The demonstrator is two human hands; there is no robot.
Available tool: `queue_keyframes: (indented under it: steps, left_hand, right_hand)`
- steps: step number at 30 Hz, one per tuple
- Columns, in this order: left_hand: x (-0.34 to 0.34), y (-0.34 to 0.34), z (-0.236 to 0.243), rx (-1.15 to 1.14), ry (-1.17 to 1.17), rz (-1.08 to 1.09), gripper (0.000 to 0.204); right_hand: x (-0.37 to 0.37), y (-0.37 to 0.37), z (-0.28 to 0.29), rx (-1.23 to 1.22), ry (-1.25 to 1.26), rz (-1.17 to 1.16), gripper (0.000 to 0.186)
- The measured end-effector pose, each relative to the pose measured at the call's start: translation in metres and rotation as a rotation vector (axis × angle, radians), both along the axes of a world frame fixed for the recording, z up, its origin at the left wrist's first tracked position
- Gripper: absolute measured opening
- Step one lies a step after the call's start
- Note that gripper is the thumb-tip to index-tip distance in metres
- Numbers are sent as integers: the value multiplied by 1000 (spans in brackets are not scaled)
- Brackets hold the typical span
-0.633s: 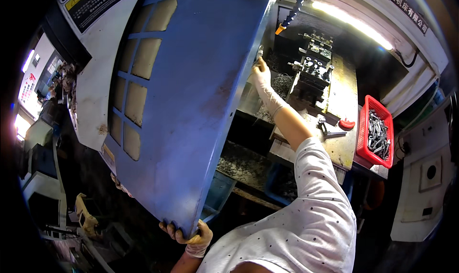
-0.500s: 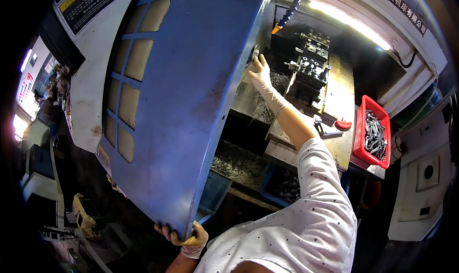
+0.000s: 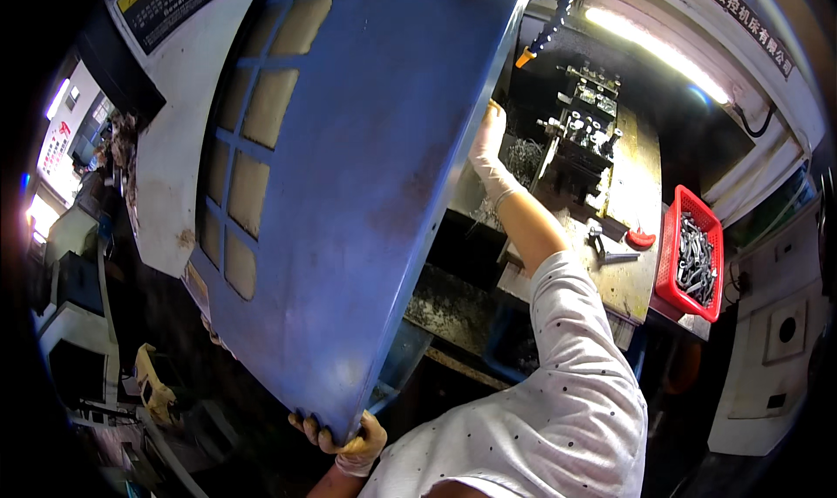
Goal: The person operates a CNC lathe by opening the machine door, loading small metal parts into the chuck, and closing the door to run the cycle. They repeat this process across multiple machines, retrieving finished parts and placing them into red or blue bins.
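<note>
A large blue machine door (image 3: 349, 193) with a slatted window fills the middle of the view. My left hand (image 3: 353, 446), in a thin, stained glove, is closed round the door's lower corner, fingers on the near face. My right hand (image 3: 490, 145), also gloved, reaches past the door's long edge into the lit machine. The door hides most of its fingers, so what they touch cannot be seen. To the right of that hand stands a tool block (image 3: 584, 136) with several metal holders. An orange-tipped coolant hose (image 3: 526, 57) hangs above it.
On the right, a red plastic basket (image 3: 670, 262) holds many small metal parts. A red-handled tool (image 3: 641, 239) and a dark metal piece (image 3: 610, 249) lie on the machine bed (image 3: 641, 276). Metal shavings (image 3: 453, 302) cover the area below. A blue bin (image 3: 401, 358) sits under the door.
My right hand has gone further behind the door's edge, hiding its fingers and the round metal part beside them. My left hand keeps its hold. The whole view has shifted slightly.
</note>
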State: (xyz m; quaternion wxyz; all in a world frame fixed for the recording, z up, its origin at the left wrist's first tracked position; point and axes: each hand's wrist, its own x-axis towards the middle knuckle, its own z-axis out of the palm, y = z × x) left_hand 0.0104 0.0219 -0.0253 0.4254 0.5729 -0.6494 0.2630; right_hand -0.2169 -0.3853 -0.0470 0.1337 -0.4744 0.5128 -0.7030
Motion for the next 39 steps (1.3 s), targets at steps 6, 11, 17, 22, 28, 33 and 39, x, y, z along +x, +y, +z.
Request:
queue_keyframes:
  steps: [6, 11, 17, 22, 28, 33, 39]
  left_hand:
    - [2, -4, 3, 1, -18, -57, 59]
    - [25, 0, -5, 31, 80, -365, 60]
    - [94, 4, 40, 1, -5, -31, 52]
    - [151, -44, 107, -73, -41, 27, 45]
    - [205, -130, 168, -116, -60, 132, 44]
    - [223, -201, 195, -12, 44, 78, 39]
    - [237, -240, 218, -31, 169, -42, 50]
  right_hand:
    - [-17, 22, -1, 149, 770, -97, 62]
    - [-20, 8, -7, 147, 709, -120, 55]
    - [-30, 1, -23, 72, 315, 14, 45]
    - [-42, 2, -16, 141, 283, 50, 43]
    - [-54, -1, -10, 210, 243, 57, 42]
    - [-53, -9, -13, 249, 211, 74, 41]
    - [-53, -7, -6, 257, 197, 77, 40]
